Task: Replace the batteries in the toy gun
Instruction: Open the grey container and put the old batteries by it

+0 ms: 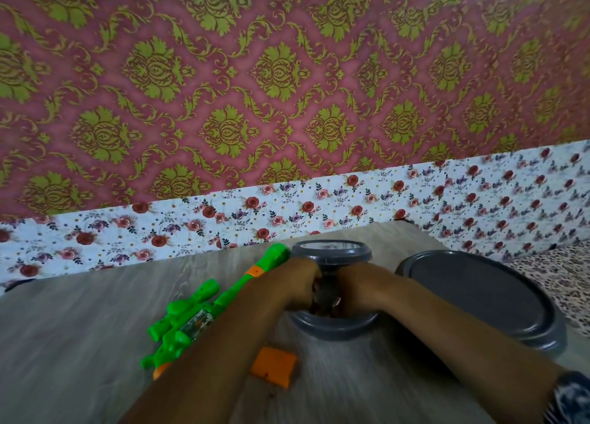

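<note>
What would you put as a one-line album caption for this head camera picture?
Both hands, left hand and right hand, meet inside a grey container, green toy gun and orange cover beside it.

I see a grey wood-grain table [79,343] filling the lower frame. On it lie a green toy gun [198,312] at lower left, an orange cover [273,366] near bottom centre, a grey container [332,324] at centre, and a grey lid [479,299] at right.

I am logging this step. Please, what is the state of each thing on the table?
Toy gun: lying on table, not held.
Orange cover: off, lying on table.
Bowl: upright, both hands inside.
Lid: off, beside bowl.
Left hand: fingers curled, contents hidden.
Right hand: likewise.
</note>
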Available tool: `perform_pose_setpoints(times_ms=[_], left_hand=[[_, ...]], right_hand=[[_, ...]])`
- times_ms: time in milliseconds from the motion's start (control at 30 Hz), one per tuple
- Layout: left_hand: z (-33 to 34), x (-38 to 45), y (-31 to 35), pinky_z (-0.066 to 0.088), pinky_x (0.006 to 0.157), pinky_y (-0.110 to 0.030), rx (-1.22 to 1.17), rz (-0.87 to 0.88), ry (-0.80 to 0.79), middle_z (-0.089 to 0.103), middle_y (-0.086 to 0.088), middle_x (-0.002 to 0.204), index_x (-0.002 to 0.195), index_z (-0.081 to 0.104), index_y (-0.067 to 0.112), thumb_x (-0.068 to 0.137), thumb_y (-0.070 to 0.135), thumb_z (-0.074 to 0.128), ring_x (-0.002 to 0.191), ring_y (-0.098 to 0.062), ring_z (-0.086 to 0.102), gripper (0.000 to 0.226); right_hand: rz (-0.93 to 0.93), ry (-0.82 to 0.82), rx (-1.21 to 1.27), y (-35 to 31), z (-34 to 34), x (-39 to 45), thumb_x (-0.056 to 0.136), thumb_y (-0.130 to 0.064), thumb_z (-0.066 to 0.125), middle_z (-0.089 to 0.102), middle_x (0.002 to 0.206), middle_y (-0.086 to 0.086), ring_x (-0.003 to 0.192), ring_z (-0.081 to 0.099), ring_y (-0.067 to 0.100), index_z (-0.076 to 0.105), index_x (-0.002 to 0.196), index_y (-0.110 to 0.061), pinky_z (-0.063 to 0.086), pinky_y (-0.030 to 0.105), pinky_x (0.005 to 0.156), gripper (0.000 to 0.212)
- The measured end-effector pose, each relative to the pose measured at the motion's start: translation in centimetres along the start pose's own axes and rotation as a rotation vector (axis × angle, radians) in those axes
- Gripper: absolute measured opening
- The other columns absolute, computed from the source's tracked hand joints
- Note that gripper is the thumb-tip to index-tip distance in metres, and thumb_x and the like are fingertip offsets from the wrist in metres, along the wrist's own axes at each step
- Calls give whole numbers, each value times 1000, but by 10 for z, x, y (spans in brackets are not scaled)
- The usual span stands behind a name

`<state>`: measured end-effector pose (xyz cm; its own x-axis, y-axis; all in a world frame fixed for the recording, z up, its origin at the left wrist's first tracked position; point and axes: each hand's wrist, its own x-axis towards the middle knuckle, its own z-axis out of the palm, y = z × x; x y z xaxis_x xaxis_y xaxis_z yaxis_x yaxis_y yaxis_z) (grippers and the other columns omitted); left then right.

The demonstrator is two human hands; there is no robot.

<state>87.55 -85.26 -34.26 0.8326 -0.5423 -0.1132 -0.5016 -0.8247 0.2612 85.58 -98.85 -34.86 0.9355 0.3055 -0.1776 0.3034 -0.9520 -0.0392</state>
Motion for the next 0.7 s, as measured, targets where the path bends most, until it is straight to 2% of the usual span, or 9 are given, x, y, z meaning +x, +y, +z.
perform_pose_setpoints(times_ms=[133, 200, 300, 367, 400, 467, 533, 600, 700], left_hand=[[3, 7, 5, 43, 72, -29, 0, -29, -35, 59, -11, 92, 104, 62, 7, 83, 6, 63, 82, -19, 53, 20], [6, 8, 6, 41, 70, -27, -6, -28, -3, 61, -13, 94, 102, 62, 7, 85, 4, 59, 81, -18, 53, 18], [4, 5, 3, 46, 71, -29, -32, -6, 98, 66, -14, 101, 100, 64, 7, 79, 2, 64, 86, -22, 60, 21], [0, 6, -2, 53, 81, -33, -83, -4, 189, 68, -11, 102, 100, 66, 9, 76, 5, 71, 92, -23, 63, 25], [-2, 7, -4, 53, 84, -34, -103, -6, 241, 67, -9, 103, 101, 66, 11, 76, 7, 72, 94, -22, 63, 26], [-7, 12, -8, 51, 85, -31, -120, -7, 343, 63, -6, 107, 103, 63, 14, 75, 13, 74, 97, -20, 60, 30], [-13, 21, -13, 44, 84, -24, -122, -18, 389, 57, -5, 116, 112, 58, 20, 73, 21, 78, 104, -19, 55, 44], [-15, 31, -19, 39, 88, -26, -98, -46, 327, 51, -6, 124, 127, 51, 24, 72, 26, 79, 115, -24, 50, 62], [-10, 41, -25, 38, 98, -29, -23, -38, 221, 48, -9, 133, 137, 46, 24, 78, 17, 73, 124, -28, 46, 65]], right_hand=[[-14, 15, -35, 2, 1, 0, 87, -37, 54, 57, 127, 6, 112, 54, 25, 52, 127, -21, 41, 33, 91, 44], [-29, 50, -28, 2, 0, -4, 88, -38, 52, 60, 121, 6, 107, 56, 23, 56, 122, -21, 42, 31, 86, 39], [-27, 169, -25, 8, -12, -18, 86, -33, 55, 63, 93, 5, 86, 60, 20, 64, 95, -13, 44, 27, 70, 23], [9, 233, 8, 17, -25, -25, 85, -30, 60, 56, 80, 3, 73, 54, 15, 57, 79, -14, 41, 24, 61, 18], [35, 252, 33, 24, -31, -25, 84, -34, 61, 56, 82, 3, 73, 54, 15, 55, 80, -15, 41, 24, 61, 21], [106, 267, 70, 41, -44, -19, 83, -39, 63, 62, 96, 7, 84, 58, 19, 59, 93, -9, 46, 29, 70, 32], [161, 236, 104, 55, -50, -9, 80, -40, 67, 64, 106, 15, 92, 61, 26, 60, 107, -2, 49, 35, 80, 47], [173, 179, 98, 64, -48, 0, 77, -38, 71, 62, 114, 15, 100, 60, 28, 56, 116, -3, 48, 36, 84, 55], [70, 218, 29, 67, -35, 11, 78, -23, 70, 62, 115, 9, 105, 58, 24, 56, 116, -13, 44, 29, 81, 42]])
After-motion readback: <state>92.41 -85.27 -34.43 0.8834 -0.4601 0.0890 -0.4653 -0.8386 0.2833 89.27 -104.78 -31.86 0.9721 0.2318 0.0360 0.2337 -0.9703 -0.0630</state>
